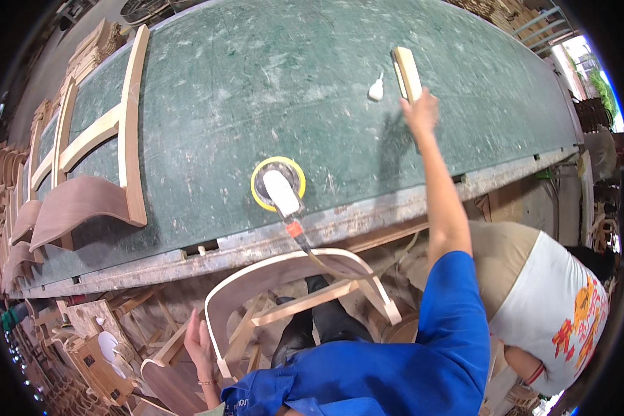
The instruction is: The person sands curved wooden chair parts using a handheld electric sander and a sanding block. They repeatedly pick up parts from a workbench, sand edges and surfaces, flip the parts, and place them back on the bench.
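Note:
My right hand (421, 113) reaches out over the green tabletop, its fingers closed around the near end of a long pale wooden block (408, 69). A small white bottle-like thing (376, 89) lies just left of it. Down at the lower left, my left hand (198, 343) is beside a wooden chair frame (222, 308) with a curved backrest, its fingers stretched along the outer side. The chair frame stands tilted in front of my body. On the table near its front edge rests a round sander (280, 187) with a yellow-rimmed pad and a hose; neither hand touches it.
The green worktable (208, 104) spans the view. Joined chair parts with curved dark panels (87, 204) lie at its left. A co-worker in a white shirt (558, 308) bends close on my right. A wooden box (97, 367) and more chair parts crowd the lower left.

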`<control>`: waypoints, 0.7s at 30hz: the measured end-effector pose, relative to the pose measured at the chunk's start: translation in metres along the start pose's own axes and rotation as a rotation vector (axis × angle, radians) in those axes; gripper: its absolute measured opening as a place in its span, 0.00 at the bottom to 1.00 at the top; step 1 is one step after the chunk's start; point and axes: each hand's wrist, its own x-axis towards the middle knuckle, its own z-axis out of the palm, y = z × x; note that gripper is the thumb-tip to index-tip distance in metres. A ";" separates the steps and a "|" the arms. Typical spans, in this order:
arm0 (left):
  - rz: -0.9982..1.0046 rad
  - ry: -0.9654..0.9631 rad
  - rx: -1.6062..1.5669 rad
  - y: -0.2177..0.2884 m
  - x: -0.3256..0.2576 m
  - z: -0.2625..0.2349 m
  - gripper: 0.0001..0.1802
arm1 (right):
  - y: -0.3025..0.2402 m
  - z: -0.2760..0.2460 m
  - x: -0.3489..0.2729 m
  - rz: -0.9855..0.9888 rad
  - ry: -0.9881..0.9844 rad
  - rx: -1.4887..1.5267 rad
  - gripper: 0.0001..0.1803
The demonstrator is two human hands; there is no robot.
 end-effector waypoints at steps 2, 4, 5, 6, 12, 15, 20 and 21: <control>0.050 -0.057 0.127 0.004 0.007 0.016 0.24 | 0.032 0.008 0.036 0.194 -0.197 -0.054 0.43; 0.089 -0.056 0.288 0.023 0.006 0.033 0.21 | 0.020 0.015 0.063 0.218 -0.379 0.036 0.36; 0.078 -0.059 0.284 0.033 0.007 0.043 0.21 | 0.020 0.021 0.069 0.245 -0.487 0.080 0.32; 0.068 -0.064 0.276 0.042 0.008 0.050 0.21 | 0.018 0.029 0.071 0.236 -0.491 0.112 0.27; 0.201 -0.074 0.529 0.062 0.018 0.077 0.20 | -0.042 0.044 0.081 -0.063 -0.695 0.206 0.29; 0.319 -0.134 0.586 0.089 0.035 0.093 0.19 | -0.072 0.056 0.068 -0.207 -0.486 0.203 0.29; 0.543 -0.095 0.615 0.107 0.062 0.102 0.20 | -0.203 0.072 0.002 -0.316 -0.540 0.150 0.35; 0.568 -0.094 0.615 0.110 0.070 0.102 0.21 | -0.225 0.074 -0.013 -0.364 -0.547 0.217 0.35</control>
